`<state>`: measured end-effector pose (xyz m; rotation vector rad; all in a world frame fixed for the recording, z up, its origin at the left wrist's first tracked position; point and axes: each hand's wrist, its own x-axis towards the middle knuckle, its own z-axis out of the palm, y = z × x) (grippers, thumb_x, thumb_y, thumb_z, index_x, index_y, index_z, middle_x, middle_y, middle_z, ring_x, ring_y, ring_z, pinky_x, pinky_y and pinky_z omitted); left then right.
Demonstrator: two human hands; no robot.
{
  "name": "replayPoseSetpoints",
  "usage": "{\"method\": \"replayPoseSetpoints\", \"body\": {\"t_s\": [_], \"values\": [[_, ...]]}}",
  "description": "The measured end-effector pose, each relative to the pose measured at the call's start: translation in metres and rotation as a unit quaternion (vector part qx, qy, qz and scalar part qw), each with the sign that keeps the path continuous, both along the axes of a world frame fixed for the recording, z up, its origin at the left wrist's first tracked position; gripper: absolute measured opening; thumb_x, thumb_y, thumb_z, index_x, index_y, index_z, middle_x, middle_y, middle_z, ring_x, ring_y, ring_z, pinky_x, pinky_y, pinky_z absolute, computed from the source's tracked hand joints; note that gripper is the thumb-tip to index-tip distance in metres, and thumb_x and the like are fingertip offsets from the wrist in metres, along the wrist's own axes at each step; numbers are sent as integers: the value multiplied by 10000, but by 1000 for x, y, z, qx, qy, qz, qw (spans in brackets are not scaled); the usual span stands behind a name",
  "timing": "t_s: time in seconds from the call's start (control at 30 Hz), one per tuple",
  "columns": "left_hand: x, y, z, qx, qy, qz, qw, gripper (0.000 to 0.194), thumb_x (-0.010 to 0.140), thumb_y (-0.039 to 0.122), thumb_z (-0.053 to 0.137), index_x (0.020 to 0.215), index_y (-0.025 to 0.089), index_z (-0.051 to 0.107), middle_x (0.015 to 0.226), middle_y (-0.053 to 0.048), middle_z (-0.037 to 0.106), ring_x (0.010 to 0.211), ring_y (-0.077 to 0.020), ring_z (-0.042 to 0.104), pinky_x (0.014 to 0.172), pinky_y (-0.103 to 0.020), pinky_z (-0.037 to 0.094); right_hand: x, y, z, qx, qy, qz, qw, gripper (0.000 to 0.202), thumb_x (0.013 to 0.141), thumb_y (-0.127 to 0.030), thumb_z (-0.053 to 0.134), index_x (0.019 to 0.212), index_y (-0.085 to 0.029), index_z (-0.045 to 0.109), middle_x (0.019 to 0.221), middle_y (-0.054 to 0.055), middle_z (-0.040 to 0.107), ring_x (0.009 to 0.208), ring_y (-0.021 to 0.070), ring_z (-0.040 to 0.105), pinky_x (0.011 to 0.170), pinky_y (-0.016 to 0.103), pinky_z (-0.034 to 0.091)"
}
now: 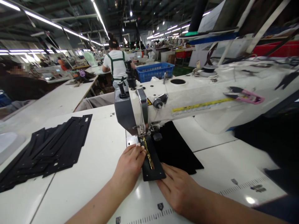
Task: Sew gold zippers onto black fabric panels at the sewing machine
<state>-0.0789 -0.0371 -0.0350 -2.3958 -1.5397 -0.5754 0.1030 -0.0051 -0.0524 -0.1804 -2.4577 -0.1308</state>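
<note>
A black panel (158,166) with a gold zipper (149,155) set in its slot lies under the needle area of a white sewing machine (187,96). My left hand (130,161) is closed, its bent fingertips pressed on the panel's left edge beside the zipper. At the panel's lower right edge, my right hand (178,185) grips with fingers together, some of them hidden beneath it. Black fabric (177,149) extends from the panel to the right, flat on the table. The spot under the presser foot is partly hidden by the machine head.
Left on the white table (77,186) lies a pile of slotted black pieces (56,146). Pink-handled thread snips (249,95) rest against the machine arm. More black fabric (271,140) is at right. Beyond the machine are a blue basket (155,71) and a person (116,65) facing away.
</note>
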Motion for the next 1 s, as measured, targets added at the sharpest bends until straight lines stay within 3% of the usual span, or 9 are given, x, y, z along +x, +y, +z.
{"method": "replayPoseSetpoints", "body": {"t_s": [0.2, 0.5, 0.57, 0.67, 0.8, 1.0], "values": [[-2, 11, 2, -21, -38, 35, 998, 168, 847, 121, 435, 934, 136, 578, 854, -84, 576, 854, -206, 562, 730, -356, 534, -9, 12, 0, -1, -7, 0, 1000, 300, 802, -54, 358, 827, -51, 658, 889, 193, 655, 860, 257, 609, 795, 359, 501], [-14, 13, -8, 17, -53, 22, 998, 251, 855, 103, 353, 1021, 137, 539, 977, -116, 587, 957, -220, 576, 784, -351, 535, -15, 26, -1, -32, -17, -18, 999, 220, 818, -58, 403, 827, -72, 623, 858, 129, 638, 849, 231, 566, 791, 332, 463], [-14, 10, -7, 29, -51, 18, 998, 294, 811, 55, 346, 1021, 136, 534, 1003, -118, 593, 974, -229, 572, 797, -371, 532, -15, 26, 1, -65, -24, -28, 997, 190, 846, -93, 418, 847, -95, 608, 874, 97, 629, 854, 205, 549, 786, 321, 450], [-12, 4, -3, 18, -44, 24, 999, 366, 723, 12, 372, 1018, 151, 538, 1004, -101, 603, 923, -227, 586, 781, -393, 532, -19, 27, 11, -137, -49, -96, 985, 159, 872, -204, 451, 894, -126, 588, 894, 73, 602, 878, 203, 517, 789, 357, 426], [-6, -1, -2, 19, -42, 50, 998, 379, 677, -2, 407, 994, 144, 554, 943, -96, 605, 876, -231, 579, 764, -412, 521, -28, 35, 26, -226, -90, -150, 958, 337, 740, -396, 631, 932, -122, 585, 956, 96, 566, 919, 241, 484, 797, 389, 412], [-3, -1, -5, 20, -11, 70, 997, 311, 742, 10, 410, 968, 156, 568, 886, -68, 591, 869, -200, 571, 879, -437, 450, -36, 49, 26, -270, -123, -123, 947, 69, 730, -146, 557, 785, -127, 595, 887, 74, 593, 862, 185, 528, 765, 280, 410]]}}
